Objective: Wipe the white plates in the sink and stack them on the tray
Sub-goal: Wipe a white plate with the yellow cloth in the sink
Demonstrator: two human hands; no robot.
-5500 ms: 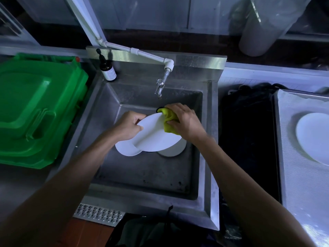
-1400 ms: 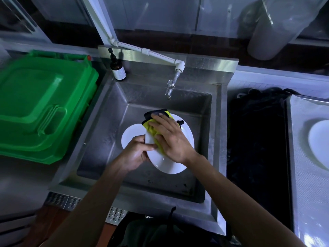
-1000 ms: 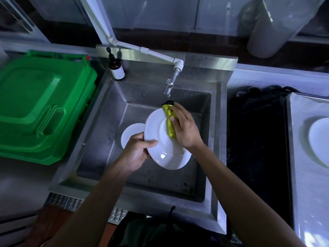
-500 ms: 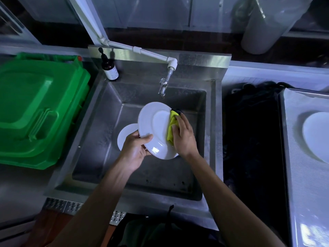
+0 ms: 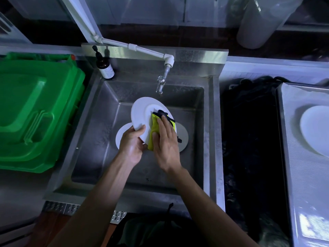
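A white plate [image 5: 142, 111] is tilted above the steel sink [image 5: 110, 107], a yellow cloth [image 5: 154, 128] against it. Two more plates [image 5: 122, 134] lie on the sink floor; another plate [image 5: 315, 129] rests on the tray [image 5: 302, 184].

One view only — the camera on my head looks forward and steeply down into the sink [image 5: 114, 111], near enough that my forearms fill the bottom edge, the wide angle taking in green bin [image 5: 35, 111] left — tray [image 5: 292, 175] right.
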